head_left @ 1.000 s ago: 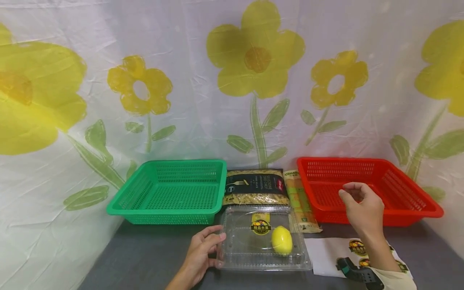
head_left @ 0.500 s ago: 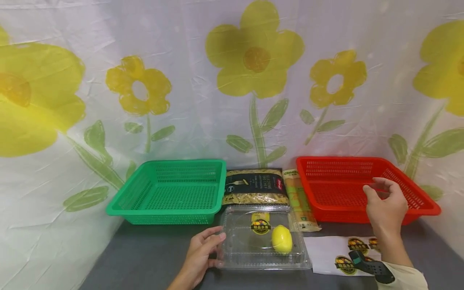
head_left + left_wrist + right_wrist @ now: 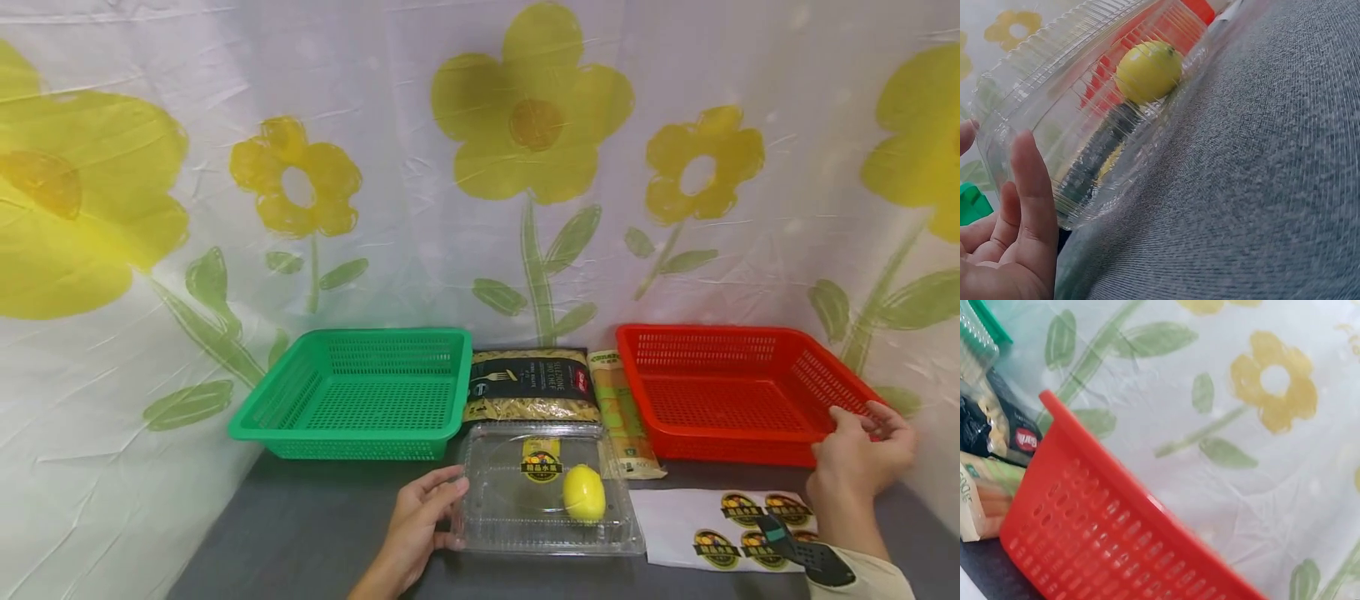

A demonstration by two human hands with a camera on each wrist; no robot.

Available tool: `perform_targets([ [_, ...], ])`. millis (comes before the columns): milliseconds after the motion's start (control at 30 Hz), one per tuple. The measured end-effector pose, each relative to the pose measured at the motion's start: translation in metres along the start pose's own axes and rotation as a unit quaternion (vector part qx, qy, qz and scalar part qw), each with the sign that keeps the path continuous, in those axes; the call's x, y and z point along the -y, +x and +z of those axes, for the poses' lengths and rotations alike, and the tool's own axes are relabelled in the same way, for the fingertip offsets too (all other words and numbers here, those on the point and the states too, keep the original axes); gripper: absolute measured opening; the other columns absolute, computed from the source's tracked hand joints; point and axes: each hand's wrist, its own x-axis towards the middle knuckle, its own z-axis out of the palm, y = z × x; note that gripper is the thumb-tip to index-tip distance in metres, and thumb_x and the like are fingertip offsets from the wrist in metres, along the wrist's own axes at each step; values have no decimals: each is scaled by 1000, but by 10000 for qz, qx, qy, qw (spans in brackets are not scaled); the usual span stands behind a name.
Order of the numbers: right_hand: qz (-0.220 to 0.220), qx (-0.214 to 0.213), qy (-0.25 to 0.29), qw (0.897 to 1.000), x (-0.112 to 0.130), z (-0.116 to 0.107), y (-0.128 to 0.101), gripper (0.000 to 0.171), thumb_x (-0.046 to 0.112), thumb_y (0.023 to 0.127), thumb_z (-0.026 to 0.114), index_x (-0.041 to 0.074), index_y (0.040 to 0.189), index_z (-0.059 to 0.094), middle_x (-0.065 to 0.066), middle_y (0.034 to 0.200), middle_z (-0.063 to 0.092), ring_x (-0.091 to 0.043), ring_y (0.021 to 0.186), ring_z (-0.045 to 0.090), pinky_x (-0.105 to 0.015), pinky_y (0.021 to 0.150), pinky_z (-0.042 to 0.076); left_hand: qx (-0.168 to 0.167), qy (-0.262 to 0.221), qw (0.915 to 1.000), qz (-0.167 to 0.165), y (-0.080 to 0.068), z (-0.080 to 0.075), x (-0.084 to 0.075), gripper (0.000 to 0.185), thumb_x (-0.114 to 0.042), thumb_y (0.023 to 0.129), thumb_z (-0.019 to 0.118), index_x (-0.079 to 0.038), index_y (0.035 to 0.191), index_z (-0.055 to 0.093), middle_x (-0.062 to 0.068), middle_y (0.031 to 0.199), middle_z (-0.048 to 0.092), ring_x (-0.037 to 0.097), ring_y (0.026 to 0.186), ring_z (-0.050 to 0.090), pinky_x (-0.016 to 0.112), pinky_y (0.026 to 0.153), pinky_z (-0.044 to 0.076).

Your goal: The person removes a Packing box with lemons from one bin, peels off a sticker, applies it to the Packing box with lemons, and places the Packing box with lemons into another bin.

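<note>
Resting my left hand [image 3: 420, 521] with relaxed fingers against the left edge of the clear clamshell box [image 3: 546, 492] on the grey table [image 3: 300, 533], lemon [image 3: 583, 493] lying inside it, my right hand [image 3: 858, 458] hovering loosely curled, gripping nothing, by the red basket [image 3: 742, 392] front right corner.

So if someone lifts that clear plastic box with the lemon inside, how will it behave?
The clear plastic box looks thin and ribbed, so it would probably feel light and flex under the left hand. The lemon lies loose in it and is rounded, so it would likely roll if the box tilts. The glossy plastic may be a little slippery.
</note>
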Motion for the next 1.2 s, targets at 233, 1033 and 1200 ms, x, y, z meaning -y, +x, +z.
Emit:
perform_targets([
  [233,72,-652,232,9976,-16,-9,12,41,-7,83,56,19,111,40,7,96,39,-8,63,37,-16,40,28,-61,-19,10000,49,0,1,0,57,-31,86,68,-1,131,49,3,80,57,13,55,54,32,45,53],
  [1033,1995,-389,1505,9675,-21,-15,29,45,-11,84,39,25,109,28,6,118,39,-21,92,59,-50,44,51,-381,371,9984,-188,-5,12,-9,69,-38,78,75,-4,132,49,12,105,63,10,53,53,34,47,54],
  [1200,1964,-252,1607,9669,-22,-15,30,48,-13,83,38,25,110,28,9,125,35,-17,107,49,-50,49,51,-264,137,9994,-166,-5,13,-8,67,-25,79,73,-1,134,45,8,91,63,10,51,51,36,47,55],
])
